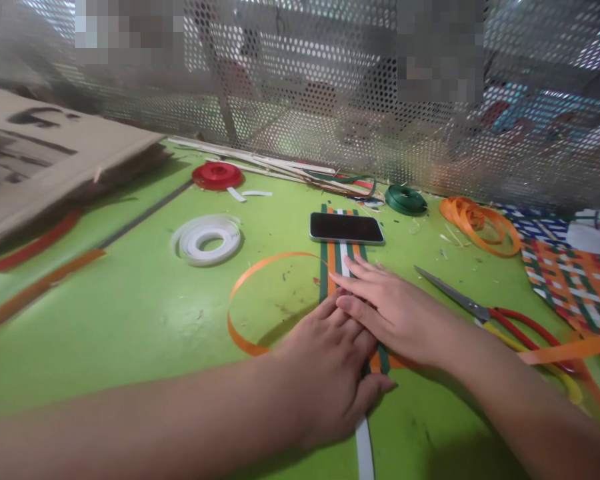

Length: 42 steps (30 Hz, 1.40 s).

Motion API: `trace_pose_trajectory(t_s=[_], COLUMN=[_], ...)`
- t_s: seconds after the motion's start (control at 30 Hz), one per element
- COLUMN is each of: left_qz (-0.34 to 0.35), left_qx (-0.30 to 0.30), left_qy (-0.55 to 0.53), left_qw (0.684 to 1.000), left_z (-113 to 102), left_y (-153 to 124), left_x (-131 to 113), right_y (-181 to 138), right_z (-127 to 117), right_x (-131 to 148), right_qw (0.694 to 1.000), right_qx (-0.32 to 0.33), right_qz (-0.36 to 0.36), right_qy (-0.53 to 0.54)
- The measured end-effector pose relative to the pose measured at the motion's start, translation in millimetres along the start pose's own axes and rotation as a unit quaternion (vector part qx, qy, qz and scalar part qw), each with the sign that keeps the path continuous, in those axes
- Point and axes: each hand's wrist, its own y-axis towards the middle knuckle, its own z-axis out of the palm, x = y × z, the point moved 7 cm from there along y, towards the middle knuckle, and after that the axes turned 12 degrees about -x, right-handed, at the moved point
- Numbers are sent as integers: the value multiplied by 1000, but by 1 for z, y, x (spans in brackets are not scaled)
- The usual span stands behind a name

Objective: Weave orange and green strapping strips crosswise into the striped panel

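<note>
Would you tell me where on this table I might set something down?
The widest bare patch of table lies between the white roll, the left forearm and the far-left orange strip. A smaller one separates the red roll and phone. Crowded: the right, with scissors, ribbon coil and woven sheet, and the coloured strips under the left hand.

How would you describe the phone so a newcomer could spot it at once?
On the green tabletop, green, orange and white strips pass under the left hand and right hand. Across them, just beyond the hands, lies the phone: a flat black rectangle, unlike the round coils on either side.
</note>
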Motion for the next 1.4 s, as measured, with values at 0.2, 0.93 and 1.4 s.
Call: trace_pose_trajectory(t_s=[0.2, 0.93, 1.4], left_qz=[-7, 15, -4], left_qx=[-21, -51, -16], left_qy=[23, 42, 20], left_qw=[999, 998, 1000], left_z=[0, -2, -2], left_y=[-3, -2, -4], left_x=[0, -1, -1], right_y=[5, 14, 27], right_z=[1, 12, 13], right_x=[12, 12, 11], right_qw=[998, 999, 999], right_qx=[-23, 40, 36], right_qz=[1, -8, 4], right_qy=[-50, -6, -9])
